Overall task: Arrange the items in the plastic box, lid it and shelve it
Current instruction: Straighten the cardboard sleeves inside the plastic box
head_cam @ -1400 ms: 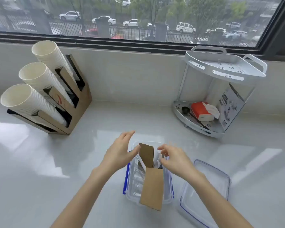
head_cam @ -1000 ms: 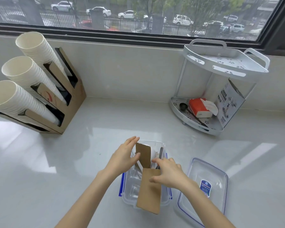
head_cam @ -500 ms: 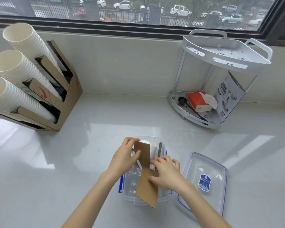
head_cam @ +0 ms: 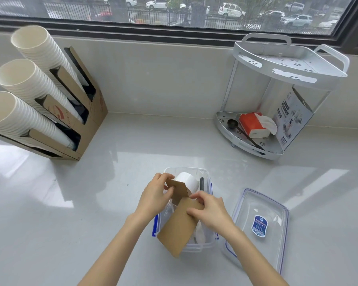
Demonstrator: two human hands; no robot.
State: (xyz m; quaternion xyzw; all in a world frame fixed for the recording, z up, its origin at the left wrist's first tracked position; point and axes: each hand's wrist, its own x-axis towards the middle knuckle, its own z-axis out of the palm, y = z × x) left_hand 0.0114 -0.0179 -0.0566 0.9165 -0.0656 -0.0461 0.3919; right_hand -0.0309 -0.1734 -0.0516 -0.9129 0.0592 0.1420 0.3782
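A clear plastic box (head_cam: 205, 245) with blue clips sits on the white counter in front of me. A folded brown cardboard piece (head_cam: 179, 226) lies tilted across it, its near end sticking out over the box's front rim. My left hand (head_cam: 155, 196) pinches the cardboard's upper flap. My right hand (head_cam: 210, 209) presses on the fold from the right. Inside the box I see a white paper cup (head_cam: 188, 181) lying at the far end, a dark utensil (head_cam: 202, 183) and a white spoon-like piece (head_cam: 199, 234). The clear lid (head_cam: 258, 228) with a blue label lies to the right.
A two-tier white corner shelf (head_cam: 285, 67) stands at the back right, holding a red tissue pack (head_cam: 253, 124), a black scoop and a printed card on its lower tier. A cardboard dispenser with three stacks of paper cups (head_cam: 29, 93) stands at the left. A window runs behind.
Both hands closed onto the cardboard and pushed it lower into the box. The view tilted down slightly, and the white cup at the box's far end came into sight.
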